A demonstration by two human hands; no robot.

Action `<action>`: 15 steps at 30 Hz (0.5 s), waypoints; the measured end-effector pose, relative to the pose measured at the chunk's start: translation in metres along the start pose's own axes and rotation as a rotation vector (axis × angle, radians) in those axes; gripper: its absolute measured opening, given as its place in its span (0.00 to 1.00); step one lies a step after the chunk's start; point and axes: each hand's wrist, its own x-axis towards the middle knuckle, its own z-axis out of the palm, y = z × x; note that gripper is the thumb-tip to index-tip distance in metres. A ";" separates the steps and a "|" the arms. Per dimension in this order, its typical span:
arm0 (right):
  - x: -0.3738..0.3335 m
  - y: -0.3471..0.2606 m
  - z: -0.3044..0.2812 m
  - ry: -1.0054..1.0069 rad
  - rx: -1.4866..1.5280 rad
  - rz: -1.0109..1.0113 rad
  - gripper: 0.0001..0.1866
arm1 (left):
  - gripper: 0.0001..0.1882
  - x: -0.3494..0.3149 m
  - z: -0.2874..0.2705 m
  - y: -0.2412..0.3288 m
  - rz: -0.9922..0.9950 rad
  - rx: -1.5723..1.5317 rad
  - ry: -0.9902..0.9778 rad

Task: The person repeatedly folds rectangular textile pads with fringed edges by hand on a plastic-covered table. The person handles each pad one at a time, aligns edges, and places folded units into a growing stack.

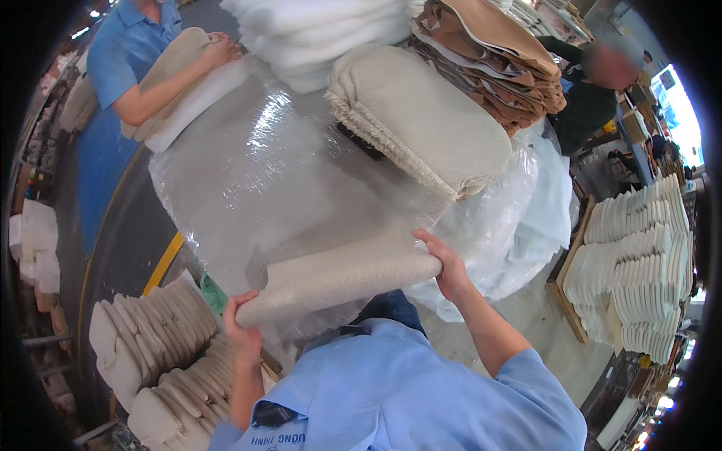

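A beige, rough-textured fabric piece point(342, 279), curled over along its near side, is stretched between my hands at the near edge of the plastic-covered table point(226, 188). My left hand point(242, 322) is closed on its left end. At the other end my right hand point(445, 264) grips it, the thumb along the upper side. Beyond my right hand lies a stack of similar beige fabric pieces point(429, 113) with frayed edges.
White padding point(316, 37) and brown sheets point(496, 52) are piled at the back. Clear plastic point(511, 218) bulges on the right. Cushion-like stacks stand at lower left point(154, 331) and on a right-hand pallet point(632, 263). A co-worker's arm point(169, 90) rests on fabric at far left; another person point(590, 98) is far right.
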 end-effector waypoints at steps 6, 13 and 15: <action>-0.038 0.002 -0.004 -0.023 -0.044 0.562 0.46 | 0.26 -0.036 -0.016 0.021 -0.427 0.430 -0.217; 0.020 0.011 0.006 -0.132 -0.579 0.732 0.55 | 0.54 -0.006 0.014 0.003 -0.665 0.873 -0.258; 0.036 0.031 0.003 -0.196 -0.714 0.673 0.54 | 0.57 -0.008 0.019 0.000 -0.615 0.926 -0.203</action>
